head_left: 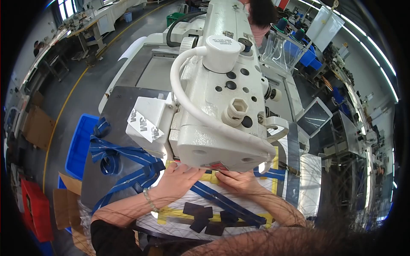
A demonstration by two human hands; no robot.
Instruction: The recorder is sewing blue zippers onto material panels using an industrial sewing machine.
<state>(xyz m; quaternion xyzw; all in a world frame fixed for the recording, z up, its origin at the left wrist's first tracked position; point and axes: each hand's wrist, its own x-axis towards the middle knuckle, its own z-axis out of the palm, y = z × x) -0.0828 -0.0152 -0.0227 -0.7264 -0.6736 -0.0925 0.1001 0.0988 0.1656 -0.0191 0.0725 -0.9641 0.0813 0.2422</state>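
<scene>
A white industrial sewing machine [205, 141] stands over a work surface with yellow tape [269, 219]. My left hand [179, 181] lies with fingers extended beneath the machine head, its tips partly hidden. My right hand [237, 185] has its fingertips bent onto a small yellow piece [212, 176] at the needle area. Blue zipper tape [209, 196] runs diagonally below both hands, and more lies tangled [115, 153] at the left. Several dark fabric squares [192, 209] lie near the front edge.
A blue bin [79, 145], cardboard box [68, 200] and red container [32, 205] are left of the table. A tilted screen [315, 118] stands at the right. Behind the machine are another person in pink [256, 32] and blue bins [307, 55].
</scene>
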